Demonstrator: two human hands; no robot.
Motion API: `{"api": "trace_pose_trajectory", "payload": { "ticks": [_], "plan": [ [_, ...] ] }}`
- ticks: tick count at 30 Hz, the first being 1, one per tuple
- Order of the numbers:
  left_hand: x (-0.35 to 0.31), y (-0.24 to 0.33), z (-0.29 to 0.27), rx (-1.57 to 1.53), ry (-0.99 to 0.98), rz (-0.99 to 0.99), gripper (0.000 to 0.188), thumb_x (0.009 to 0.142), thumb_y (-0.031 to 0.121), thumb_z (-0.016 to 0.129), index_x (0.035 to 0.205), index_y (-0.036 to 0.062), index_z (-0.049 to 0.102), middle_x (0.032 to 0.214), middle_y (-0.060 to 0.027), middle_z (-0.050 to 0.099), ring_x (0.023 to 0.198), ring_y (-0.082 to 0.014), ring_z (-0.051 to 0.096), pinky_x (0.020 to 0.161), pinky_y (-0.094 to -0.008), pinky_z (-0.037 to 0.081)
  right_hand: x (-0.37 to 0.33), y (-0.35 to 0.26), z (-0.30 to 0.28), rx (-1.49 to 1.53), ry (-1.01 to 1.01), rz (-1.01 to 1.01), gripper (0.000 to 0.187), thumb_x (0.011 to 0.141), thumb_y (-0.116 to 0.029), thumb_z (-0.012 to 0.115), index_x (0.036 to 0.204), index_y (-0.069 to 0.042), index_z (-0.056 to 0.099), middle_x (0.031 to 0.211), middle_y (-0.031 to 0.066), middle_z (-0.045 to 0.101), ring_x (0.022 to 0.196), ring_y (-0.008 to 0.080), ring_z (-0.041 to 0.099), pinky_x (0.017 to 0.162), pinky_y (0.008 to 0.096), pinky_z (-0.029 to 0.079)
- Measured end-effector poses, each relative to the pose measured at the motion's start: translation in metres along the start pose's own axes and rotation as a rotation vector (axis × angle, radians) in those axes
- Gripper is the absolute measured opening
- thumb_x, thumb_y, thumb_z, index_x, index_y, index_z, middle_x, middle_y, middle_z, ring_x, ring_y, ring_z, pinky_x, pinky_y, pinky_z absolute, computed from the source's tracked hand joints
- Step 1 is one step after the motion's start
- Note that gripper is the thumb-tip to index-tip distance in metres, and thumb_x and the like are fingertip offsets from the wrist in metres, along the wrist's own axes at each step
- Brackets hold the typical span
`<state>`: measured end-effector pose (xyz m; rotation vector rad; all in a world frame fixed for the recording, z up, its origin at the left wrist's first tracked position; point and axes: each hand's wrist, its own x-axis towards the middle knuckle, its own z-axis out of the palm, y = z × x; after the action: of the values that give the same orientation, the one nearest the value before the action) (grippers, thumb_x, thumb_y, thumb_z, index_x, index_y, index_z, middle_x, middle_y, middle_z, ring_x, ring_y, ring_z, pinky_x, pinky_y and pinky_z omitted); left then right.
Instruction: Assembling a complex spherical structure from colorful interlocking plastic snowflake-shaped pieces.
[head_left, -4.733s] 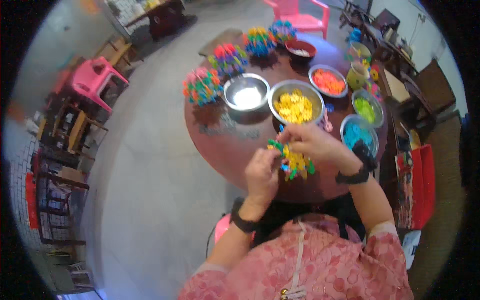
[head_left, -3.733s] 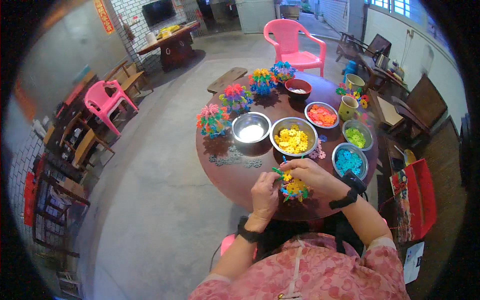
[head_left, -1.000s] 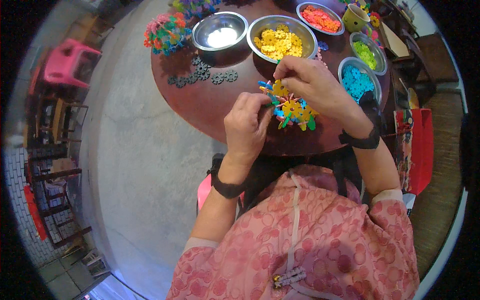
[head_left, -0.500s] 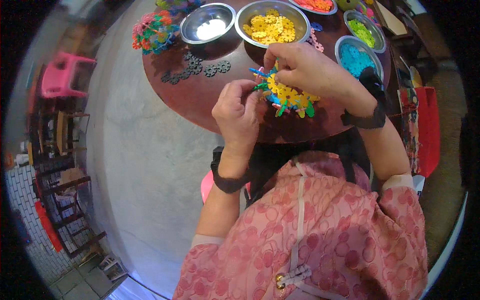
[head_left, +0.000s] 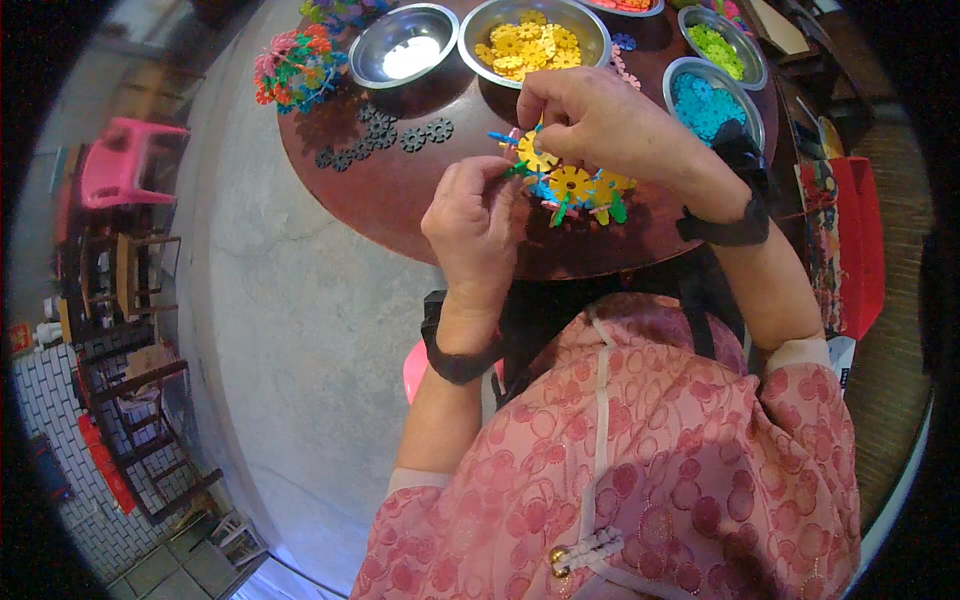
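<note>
A ball-like cluster of interlocking plastic snowflake discs point(head_left: 571, 184), in yellow, blue, green and pink, is between my hands over the near part of the round table. My left hand point(head_left: 470, 222) pinches the cluster's left edge, where a green disc shows by the fingertips. From above, my right hand point(head_left: 600, 125) reaches over with thumb and forefinger closed at a yellow disc point(head_left: 535, 152) on its upper side. A blue disc and a pink one stick out between the two hands. The right hand and wrist hide part of the cluster's far side.
Metal bowls hold yellow discs point(head_left: 530, 45), blue discs point(head_left: 706, 106) and green discs point(head_left: 716, 52). Left of them stands a shiny bowl point(head_left: 404, 45) with a bright glare inside. Dark grey discs point(head_left: 380, 130) lie on the brown table point(head_left: 350, 200). A finished-looking multicoloured ball point(head_left: 298, 72) sits at the left edge.
The whole view has shifted slightly. The cluster has turned a little between my hands, its yellow discs now facing differently. Both hands keep nearly the same pinch.
</note>
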<state>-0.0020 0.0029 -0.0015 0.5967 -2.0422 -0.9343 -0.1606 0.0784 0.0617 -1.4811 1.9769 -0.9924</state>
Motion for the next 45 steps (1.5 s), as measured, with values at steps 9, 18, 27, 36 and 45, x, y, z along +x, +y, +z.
{"api": "trace_pose_trajectory", "payload": {
  "ticks": [9, 18, 27, 36, 45],
  "plan": [
    [-0.004, -0.001, 0.0, 0.077, 0.0, 0.168, 0.019, 0.073, -0.002, 0.07, 0.09, 0.0031, 0.062, 0.083, -0.0133, 0.062, 0.074, -0.0297, 0.063, 0.065, -0.0356, 0.05, -0.001, -0.001, 0.0, -0.159, -0.03, -0.109, 0.013, 0.081, -0.006, 0.061, 0.093, -0.001, 0.06, 0.065, 0.0076, 0.061, 0.06, 0.0136, 0.06, 0.055, 0.0285, 0.046],
    [0.001, -0.001, -0.003, 0.041, -0.073, 0.079, 0.017, 0.075, 0.0, 0.069, 0.09, 0.0031, 0.06, 0.083, -0.0138, 0.061, 0.073, -0.031, 0.062, 0.065, -0.0367, 0.05, -0.004, 0.003, -0.003, -0.094, -0.03, -0.117, 0.014, 0.082, -0.007, 0.061, 0.094, 0.0, 0.057, 0.069, 0.0092, 0.061, 0.062, 0.0153, 0.06, 0.056, 0.0298, 0.045],
    [-0.007, -0.004, 0.001, 0.112, -0.115, 0.206, 0.021, 0.072, 0.0, 0.067, 0.091, 0.0044, 0.059, 0.085, -0.0132, 0.062, 0.075, -0.0333, 0.062, 0.063, -0.0398, 0.049, -0.006, 0.006, -0.005, -0.029, -0.091, -0.173, 0.018, 0.078, -0.002, 0.06, 0.096, -0.001, 0.057, 0.068, 0.0082, 0.058, 0.063, 0.0144, 0.059, 0.055, 0.0298, 0.045],
    [-0.005, -0.001, 0.004, 0.148, -0.059, 0.247, 0.018, 0.073, 0.0, 0.066, 0.089, 0.0047, 0.057, 0.082, -0.0137, 0.06, 0.074, -0.034, 0.06, 0.062, -0.0408, 0.048, -0.005, 0.009, -0.001, -0.047, -0.071, -0.201, 0.019, 0.078, -0.002, 0.06, 0.096, -0.001, 0.054, 0.072, 0.0095, 0.058, 0.068, 0.017, 0.059, 0.062, 0.0321, 0.046],
    [0.011, -0.002, -0.01, -0.16, 0.073, 0.022, 0.018, 0.072, 0.002, 0.064, 0.09, 0.0013, 0.06, 0.082, -0.01, 0.059, 0.075, -0.0229, 0.062, 0.067, -0.0314, 0.05, -0.021, 0.011, -0.008, 0.083, -0.184, -0.198, 0.021, 0.081, -0.008, 0.061, 0.1, -0.002, 0.055, 0.074, 0.0139, 0.059, 0.069, 0.024, 0.06, 0.062, 0.0364, 0.047]
  ]
}}
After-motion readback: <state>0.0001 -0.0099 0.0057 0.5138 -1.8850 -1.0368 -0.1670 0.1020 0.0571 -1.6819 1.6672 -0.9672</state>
